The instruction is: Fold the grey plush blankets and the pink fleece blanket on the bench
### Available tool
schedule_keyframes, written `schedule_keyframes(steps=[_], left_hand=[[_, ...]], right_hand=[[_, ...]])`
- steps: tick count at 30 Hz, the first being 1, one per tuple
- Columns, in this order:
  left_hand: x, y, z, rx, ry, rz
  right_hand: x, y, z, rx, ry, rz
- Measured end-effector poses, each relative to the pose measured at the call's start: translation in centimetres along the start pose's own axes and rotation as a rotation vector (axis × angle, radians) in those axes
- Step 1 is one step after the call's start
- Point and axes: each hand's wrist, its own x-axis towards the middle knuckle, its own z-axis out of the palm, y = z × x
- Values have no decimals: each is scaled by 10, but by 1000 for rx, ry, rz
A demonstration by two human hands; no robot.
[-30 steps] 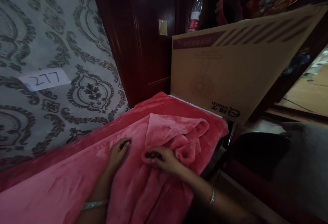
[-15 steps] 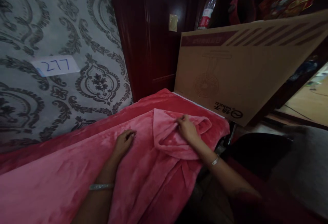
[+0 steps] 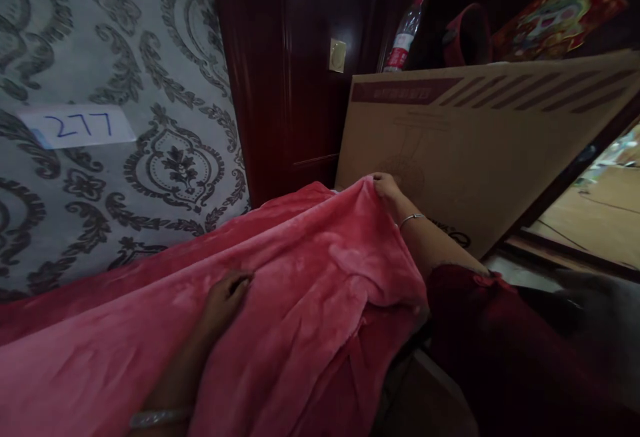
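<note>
A pink-red plush blanket (image 3: pixel 295 277) spreads across most of the lower view, in soft folds. My right hand (image 3: pixel 385 187) pinches its far right corner between thumb and fingers and holds it raised in front of a cardboard box, so the cloth slopes down from there. Lower and to the left, my left hand (image 3: pixel 227 294) lies on the blanket, its fingers curled and the tips drawn together at the cloth. Darker red plush fabric (image 3: pixel 280 207) shows beneath and behind the blanket, along the wall.
The large cardboard box (image 3: pixel 480 144) stands upright behind the blanket's right end. Above its top edge are a red-capped bottle (image 3: pixel 403 40), a red round container (image 3: pixel 467 34) and a colourful packet (image 3: pixel 555 17). A patterned wall (image 3: pixel 175 164) with a paper label (image 3: pixel 80 125) borders the left.
My right hand has moved up and away with the blanket's corner, opening out the fold that lay there. My left hand stays on the cloth, slightly lower in view.
</note>
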Motion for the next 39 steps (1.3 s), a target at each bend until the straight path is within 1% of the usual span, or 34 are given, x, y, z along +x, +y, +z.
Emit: schedule_keyframes(steps=[3, 6, 9, 13, 17, 21, 23, 25, 30, 32, 35, 37, 39], left_hand=[[0, 1, 0, 8, 2, 11], [1, 1, 1, 19, 6, 19], [1, -1, 1, 27, 12, 20], [1, -3, 2, 38, 12, 23], [0, -4, 2, 59, 20, 12], [0, -3, 3, 36, 18, 8], [0, -2, 3, 29, 18, -3], [-1, 0, 4, 23, 13, -22], [-1, 3, 5, 7, 5, -59], [-1, 3, 5, -1, 0, -66], [-2, 3, 4, -12, -4, -78], [-3, 3, 4, -13, -4, -84], [-3, 3, 4, -11, 2, -88]], right_hand=[[10, 11, 14, 79, -99, 49], [10, 28, 25, 101, -215, 110], [2, 50, 29, 31, -307, 182], [-7, 71, 28, -140, -374, 243], [-5, 75, 31, -320, -426, 252], [1, 71, 38, -424, -472, 203], [5, 71, 43, -456, -469, 172], [12, 71, 46, -476, -423, 144], [45, 66, 56, -446, -137, 79], [57, 64, 63, -408, -75, 58], [57, 70, 77, -363, -75, 51], [48, 80, 85, -352, -113, 78], [37, 91, 87, -346, -160, 119]])
